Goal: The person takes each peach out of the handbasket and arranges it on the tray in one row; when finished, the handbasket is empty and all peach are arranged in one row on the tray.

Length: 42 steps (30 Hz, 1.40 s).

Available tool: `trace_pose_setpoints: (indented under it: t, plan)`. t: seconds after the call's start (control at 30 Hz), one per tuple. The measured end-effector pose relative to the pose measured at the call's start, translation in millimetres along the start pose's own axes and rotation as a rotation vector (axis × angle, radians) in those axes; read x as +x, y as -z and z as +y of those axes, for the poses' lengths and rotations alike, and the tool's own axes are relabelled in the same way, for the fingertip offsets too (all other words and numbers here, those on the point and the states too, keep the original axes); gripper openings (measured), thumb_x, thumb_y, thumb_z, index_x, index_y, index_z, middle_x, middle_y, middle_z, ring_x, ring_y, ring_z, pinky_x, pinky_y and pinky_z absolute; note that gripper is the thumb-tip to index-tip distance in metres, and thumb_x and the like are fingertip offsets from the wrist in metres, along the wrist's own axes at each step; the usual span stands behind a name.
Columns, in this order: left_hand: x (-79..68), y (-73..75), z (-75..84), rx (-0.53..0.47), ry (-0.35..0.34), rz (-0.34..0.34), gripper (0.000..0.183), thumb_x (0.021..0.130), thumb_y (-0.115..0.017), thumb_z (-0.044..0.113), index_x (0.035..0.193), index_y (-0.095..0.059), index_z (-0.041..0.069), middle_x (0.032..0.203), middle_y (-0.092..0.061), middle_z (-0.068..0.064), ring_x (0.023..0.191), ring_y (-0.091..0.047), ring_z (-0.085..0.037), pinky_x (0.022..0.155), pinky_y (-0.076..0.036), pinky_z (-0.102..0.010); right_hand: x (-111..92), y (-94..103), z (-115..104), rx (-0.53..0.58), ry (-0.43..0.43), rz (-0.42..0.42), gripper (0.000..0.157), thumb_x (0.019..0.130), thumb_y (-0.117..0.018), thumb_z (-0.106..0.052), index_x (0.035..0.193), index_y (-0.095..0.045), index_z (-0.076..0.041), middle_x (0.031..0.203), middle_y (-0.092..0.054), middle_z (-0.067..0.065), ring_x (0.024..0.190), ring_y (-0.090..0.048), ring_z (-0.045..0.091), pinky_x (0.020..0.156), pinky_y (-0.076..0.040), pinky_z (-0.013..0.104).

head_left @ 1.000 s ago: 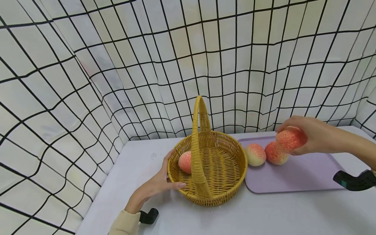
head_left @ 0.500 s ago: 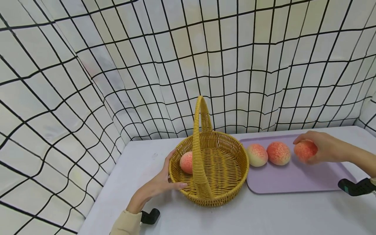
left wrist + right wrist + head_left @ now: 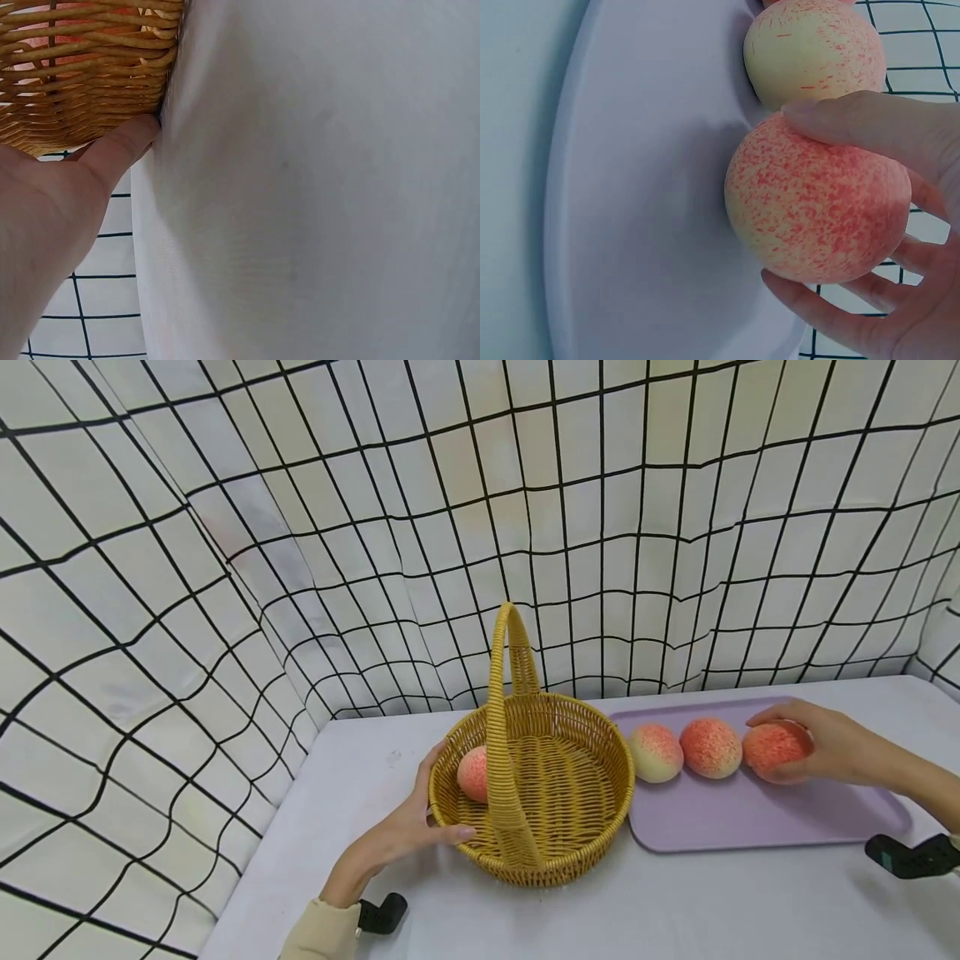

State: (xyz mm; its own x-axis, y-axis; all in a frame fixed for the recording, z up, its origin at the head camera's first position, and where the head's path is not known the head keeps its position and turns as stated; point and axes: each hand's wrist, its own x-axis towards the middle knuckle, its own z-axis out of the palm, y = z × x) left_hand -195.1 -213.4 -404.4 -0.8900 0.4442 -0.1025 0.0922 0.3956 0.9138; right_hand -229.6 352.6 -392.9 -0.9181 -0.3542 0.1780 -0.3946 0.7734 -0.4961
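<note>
My right hand holds a red-pink peach over the right part of the lilac tray. In the right wrist view the thumb lies on one side of this peach and the fingers curve along the other. Two more peaches sit in a row to its left: a redder one and a paler one. At the left, my left hand grips the wicker basket by its side, thumb toward the front; its other fingers are partly hidden. One peach lies inside, partly behind the handle.
The basket's tall arched handle rises over its middle. Basket and tray stand side by side on a white tabletop. White cloth walls with a black grid enclose the back and left.
My right hand has carried the peach rightward and lowered it beside the other two, then shifted it slightly left toward them. My left hand stays at the basket.
</note>
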Motion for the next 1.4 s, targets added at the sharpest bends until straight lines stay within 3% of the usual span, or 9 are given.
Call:
trace_pose_setpoints:
  t: [0.17,0.37,0.5,0.63,0.8,0.87,1.07,1.3,1.4]
  plan:
    - [-3.9,-1.3,-1.5,0.0,0.013,0.004,0.131,0.083,-0.087,0.039,0.167,0.012,0.028,0.173,-0.003,-0.021,0.157,-0.014,-0.044,0.122,-0.018,-0.065,-9.9,-6.6,11.0,0.05,-0.015,0.034,0.072,0.073,-0.097,-0.019,0.135,-0.062,-0.011,0.128,-0.055,-0.02,0.106,-0.046,-0.006,0.079,-0.049,0.032]
    - [-4.6,-2.4,-1.7,0.009,0.022,0.007,0.131,0.082,-0.088,0.039,0.167,0.012,0.03,0.173,-0.002,-0.021,0.158,-0.012,-0.045,0.122,-0.015,-0.067,-12.9,-4.9,12.0,0.096,-0.119,-0.011,0.079,0.077,-0.094,-0.019,0.143,-0.053,-0.003,0.141,-0.054,0.024,0.114,-0.056,0.044,0.076,-0.049,0.033]
    - [-4.2,-2.9,-1.8,0.013,0.025,0.01,0.132,0.082,-0.088,0.039,0.167,0.012,0.029,0.173,-0.001,-0.021,0.158,-0.011,-0.045,0.122,-0.014,-0.068,-11.8,-6.1,12.4,0.088,-0.118,0.019,0.08,0.076,-0.095,-0.018,0.142,-0.054,-0.002,0.14,-0.054,0.029,0.111,-0.058,0.039,0.076,-0.051,0.03]
    - [-4.0,-3.9,-2.6,0.008,0.024,0.01,0.133,0.082,-0.089,0.039,0.167,0.012,0.027,0.173,0.0,-0.021,0.158,-0.011,-0.045,0.122,-0.014,-0.067,-11.7,-10.1,14.4,0.081,-0.101,0.078,0.078,0.074,-0.096,-0.02,0.14,-0.057,-0.005,0.132,-0.059,0.004,0.106,-0.054,0.021,0.075,-0.049,0.032]
    - [-4.5,-3.9,-4.0,0.003,0.016,0.004,0.132,0.082,-0.088,0.039,0.167,0.012,0.027,0.173,0.0,-0.021,0.158,-0.011,-0.045,0.122,-0.015,-0.066,-13.3,-14.2,16.5,0.111,-0.075,0.114,0.076,0.075,-0.095,-0.017,0.139,-0.057,-0.006,0.121,-0.045,-0.035,0.104,-0.049,0.0,0.074,-0.048,0.026]
    - [-5.0,-3.2,-3.9,0.003,0.009,0.001,0.131,0.083,-0.088,0.04,0.167,0.013,0.028,0.173,0.001,-0.022,0.157,-0.011,-0.045,0.122,-0.015,-0.067,-13.4,-14.5,16.0,0.127,-0.071,0.108,0.076,0.076,-0.095,-0.016,0.14,-0.056,-0.005,0.126,-0.049,-0.029,0.108,-0.056,0.008,0.075,-0.05,0.021]
    - [-4.8,-1.9,-2.7,0.0,-0.001,-0.001,0.129,0.084,-0.087,0.04,0.167,0.012,0.031,0.173,-0.001,-0.02,0.157,-0.013,-0.044,0.122,-0.017,-0.065,-11.7,-8.4,13.9,0.158,-0.095,0.05,0.077,0.081,-0.091,-0.014,0.145,-0.051,0.0,0.143,-0.051,0.028,0.119,-0.053,0.057,0.078,-0.05,0.017]
    - [-1.5,-0.8,-1.2,0.007,-0.004,0.002,0.129,0.083,-0.087,0.039,0.167,0.012,0.03,0.173,0.0,-0.019,0.158,-0.012,-0.042,0.123,-0.016,-0.064,-7.3,0.1,10.8,0.156,-0.101,0.038,0.071,0.086,-0.087,-0.014,0.145,-0.052,0.001,0.14,-0.056,0.013,0.121,-0.054,0.054,0.081,-0.049,0.015]
    - [-0.1,-0.2,-0.9,0.01,0.0,0.001,0.129,0.084,-0.087,0.04,0.166,0.012,0.03,0.174,0.0,-0.018,0.158,-0.012,-0.041,0.123,-0.016,-0.064,-3.3,9.0,3.3,0.156,-0.113,0.032,0.069,0.091,-0.082,-0.015,0.148,-0.047,0.001,0.145,-0.053,0.024,0.125,-0.049,0.056,0.094,-0.054,0.043]
